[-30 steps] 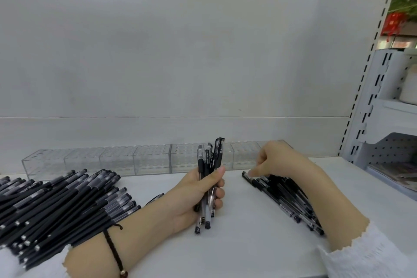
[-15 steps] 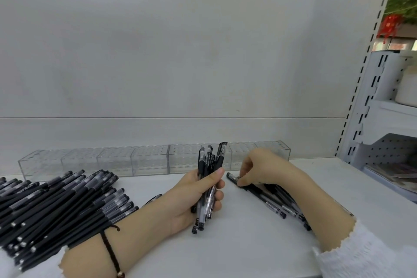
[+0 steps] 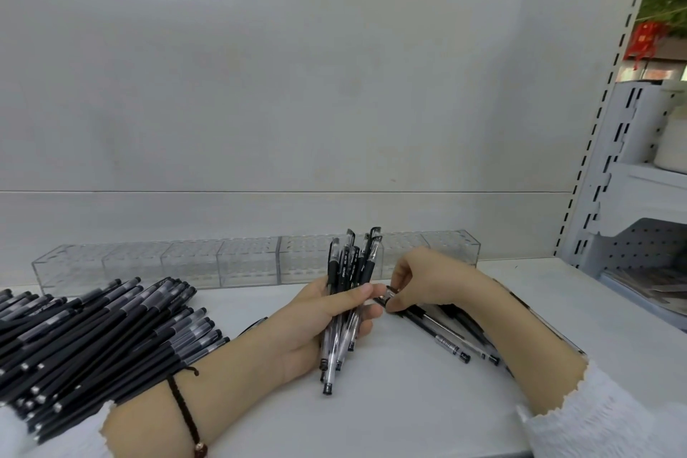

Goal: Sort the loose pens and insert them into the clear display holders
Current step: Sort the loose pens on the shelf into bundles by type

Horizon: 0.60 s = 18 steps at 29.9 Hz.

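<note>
Pen (image 3: 420, 322) in your right hand (image 3: 427, 279) has come across from the right pile (image 3: 470, 327). A second ago its cap end was well apart from your left hand (image 3: 316, 323); now it sits just beside that thumb. I judge the handover into the bundle (image 3: 351, 271) is about due. Your right grip is a narrow pinch on the cap end, with the barrel trailing back over the tabletop (image 3: 409, 402). Your left grip wraps the bundle, which stands upright, caps up. Further out, the big pile (image 3: 93, 331) lies to the left. The holders (image 3: 186, 264) behind show no pens yet.
</note>
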Motion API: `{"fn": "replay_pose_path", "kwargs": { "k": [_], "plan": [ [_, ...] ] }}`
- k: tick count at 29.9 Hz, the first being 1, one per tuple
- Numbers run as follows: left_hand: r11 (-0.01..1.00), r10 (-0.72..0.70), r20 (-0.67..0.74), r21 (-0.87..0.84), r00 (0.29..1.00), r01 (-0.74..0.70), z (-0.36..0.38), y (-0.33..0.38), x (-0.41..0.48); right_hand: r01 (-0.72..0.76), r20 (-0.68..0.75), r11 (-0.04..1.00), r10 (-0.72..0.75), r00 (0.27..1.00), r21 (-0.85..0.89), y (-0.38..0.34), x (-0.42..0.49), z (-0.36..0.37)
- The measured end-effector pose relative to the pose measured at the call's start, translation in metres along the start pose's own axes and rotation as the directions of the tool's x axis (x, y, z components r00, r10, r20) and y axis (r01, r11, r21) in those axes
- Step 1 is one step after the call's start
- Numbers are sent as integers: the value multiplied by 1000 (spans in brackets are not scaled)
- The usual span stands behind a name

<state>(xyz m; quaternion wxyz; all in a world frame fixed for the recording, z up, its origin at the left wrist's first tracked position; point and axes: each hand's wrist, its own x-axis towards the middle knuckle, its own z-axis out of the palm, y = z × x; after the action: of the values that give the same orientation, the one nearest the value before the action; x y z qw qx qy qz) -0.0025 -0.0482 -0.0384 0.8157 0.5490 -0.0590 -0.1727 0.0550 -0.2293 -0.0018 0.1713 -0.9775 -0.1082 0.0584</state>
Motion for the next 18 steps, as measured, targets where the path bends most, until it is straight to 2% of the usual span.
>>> {"fn": "replay_pose_path", "kwargs": {
  "k": [6, 9, 12, 14, 16, 18],
  "plan": [
    [999, -5, -19, -38, 1000, 5, -1, -1, 3, 21, 31, 997, -23, 999, 79, -2, -1, 3],
    [998, -4, -33, -69, 999, 1, 0, -1, 5, 20, 46, 970, -32, 998, 243, -2, -2, 1],
    [994, -32, -26, -110, 999, 29, 0, 0, 5, 23, 17, 889, -34, 999, 457, -3, -6, -10],
    [991, -46, -25, -126, 999, 42, 1, 1, 4, 38, 15, 774, -62, 998, 632, -3, -9, -18],
    [993, -42, -39, -115, 998, 37, 1, 1, 3, 42, 42, 578, -132, 990, 815, -4, -13, -24],
    [992, -39, -43, -122, 998, 34, 1, 0, 3, 39, 44, 395, -198, 979, 918, -7, -16, -28]
  ]
}}
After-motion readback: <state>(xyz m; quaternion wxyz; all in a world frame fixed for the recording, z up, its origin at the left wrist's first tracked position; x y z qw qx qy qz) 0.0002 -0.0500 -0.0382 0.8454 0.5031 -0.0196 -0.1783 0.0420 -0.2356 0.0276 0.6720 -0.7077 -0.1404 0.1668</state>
